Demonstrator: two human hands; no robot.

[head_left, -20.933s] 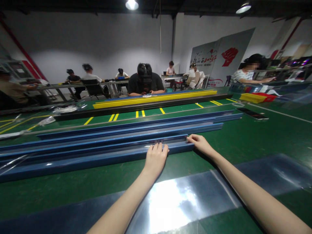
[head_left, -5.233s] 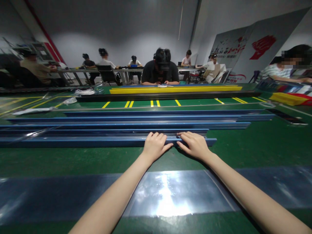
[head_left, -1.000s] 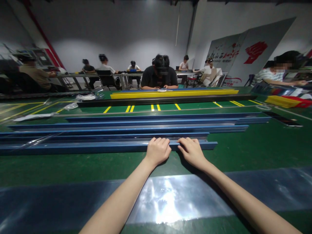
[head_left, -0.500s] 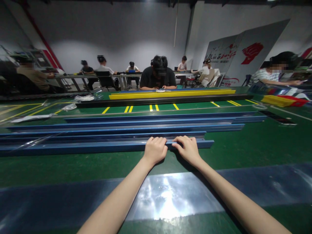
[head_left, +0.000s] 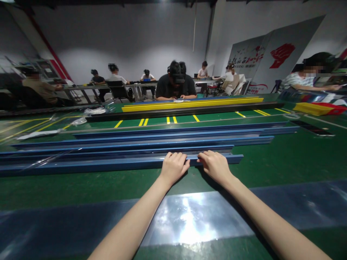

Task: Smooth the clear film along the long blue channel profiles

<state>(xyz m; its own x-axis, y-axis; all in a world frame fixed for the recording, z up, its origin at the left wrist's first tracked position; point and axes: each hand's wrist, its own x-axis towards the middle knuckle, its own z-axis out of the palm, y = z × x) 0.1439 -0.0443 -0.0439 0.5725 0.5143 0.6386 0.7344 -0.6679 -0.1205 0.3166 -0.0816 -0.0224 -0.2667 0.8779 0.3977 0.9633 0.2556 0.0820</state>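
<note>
Both hands are at the right-hand part of the nearest long blue channel strip, which lies on the green table. My left hand is closed over its front edge, the fingertips curled inside the channel and out of sight. My right hand grips the same edge a short way to the right, with thumb and fingers bent over it. Between the hands a short stretch of the blue edge shows. A clear plastic film lies across the strip's left part.
More blue strips lie parallel behind. A clear plastic sheet spans the table under my forearms. Farther back are a black strip, a yellow strip and a phone. A person sits opposite.
My right hand has slid a little to the right along the strip's edge, widening the gap between my hands. My left hand stays in about the same place.
</note>
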